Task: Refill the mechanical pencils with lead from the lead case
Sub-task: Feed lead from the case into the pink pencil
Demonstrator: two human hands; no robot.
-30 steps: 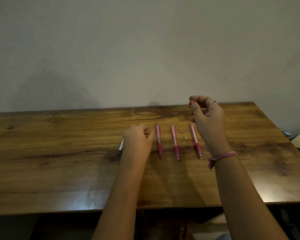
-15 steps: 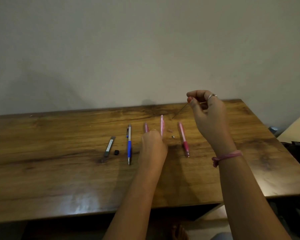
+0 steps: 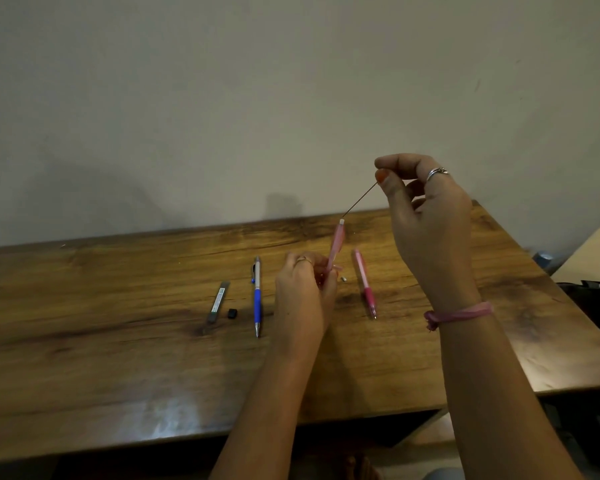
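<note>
The right hand (image 3: pixel 426 216) pinches a thin lead (image 3: pixel 359 200). The left hand (image 3: pixel 303 292) holds a pink pencil (image 3: pixel 336 244) up, top at 1 o'clock, over the worktop (image 3: pixel 118 358). Lead snaps easily, so pinch softly near its end.

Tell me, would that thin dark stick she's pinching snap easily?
Probably. The lead is hair-thin and long, held by the right hand at one end only, so sideways pressure would likely break it. It stays straight unsupported, so it looks stiff, and surely very light.
</note>
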